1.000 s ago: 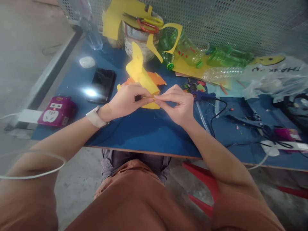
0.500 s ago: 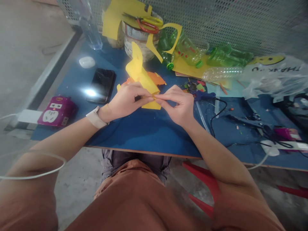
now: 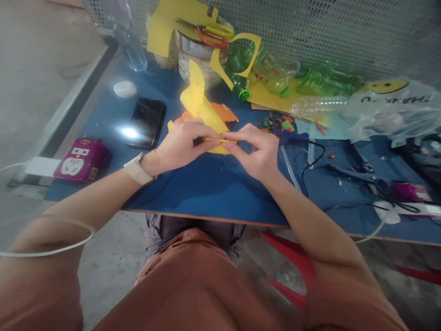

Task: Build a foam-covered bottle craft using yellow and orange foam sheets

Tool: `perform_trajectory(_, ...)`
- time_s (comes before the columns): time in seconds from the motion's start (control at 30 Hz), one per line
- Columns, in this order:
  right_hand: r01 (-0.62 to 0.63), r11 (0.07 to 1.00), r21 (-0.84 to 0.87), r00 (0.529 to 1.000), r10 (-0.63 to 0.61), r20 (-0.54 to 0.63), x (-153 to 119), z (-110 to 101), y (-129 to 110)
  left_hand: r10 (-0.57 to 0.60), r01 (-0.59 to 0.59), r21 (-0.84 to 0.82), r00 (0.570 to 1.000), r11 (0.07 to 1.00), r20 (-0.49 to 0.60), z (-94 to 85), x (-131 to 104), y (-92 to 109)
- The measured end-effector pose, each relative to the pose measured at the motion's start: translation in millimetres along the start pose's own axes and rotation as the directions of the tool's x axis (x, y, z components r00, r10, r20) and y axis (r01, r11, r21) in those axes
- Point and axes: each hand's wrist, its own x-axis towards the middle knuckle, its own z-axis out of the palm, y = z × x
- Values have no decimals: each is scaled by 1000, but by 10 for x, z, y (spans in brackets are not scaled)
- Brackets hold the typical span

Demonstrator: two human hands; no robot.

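Two grips, L hand & R hand, pinched on ylw strip spanning btwn.

We're in a craft workshop, it seems: scissors at twelve o'clock, cut paper at eleven, concrete floor at ten!

- Left arm slants forward and inward from the lower left.
- Right arm slants forward and inward from the lower right.
- Left hand points right, thumb and forefinger pinched together.
- Right hand points left in a matching pinch, its fingertips near the left hand's.
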Motion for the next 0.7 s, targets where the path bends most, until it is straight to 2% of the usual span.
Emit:
perform_trajectory(0.3, 7, 1000, -3, 1000, -7, 7, 6, -11, -11, 10, -9, -35, 1000, 999, 27, 0, 11, 23)
perform_trajectory(0.53, -14, 999, 46, 1000, 14, -2, -10, 2, 6, 33, -33, -23, 999, 999, -18, 19, 1, -8)
perform_trajectory(0.7, 91, 991, 100, 995, -88, -39, 10, 18, 5, 44, -45, -55, 999, 997, -20, 23, -2, 7)
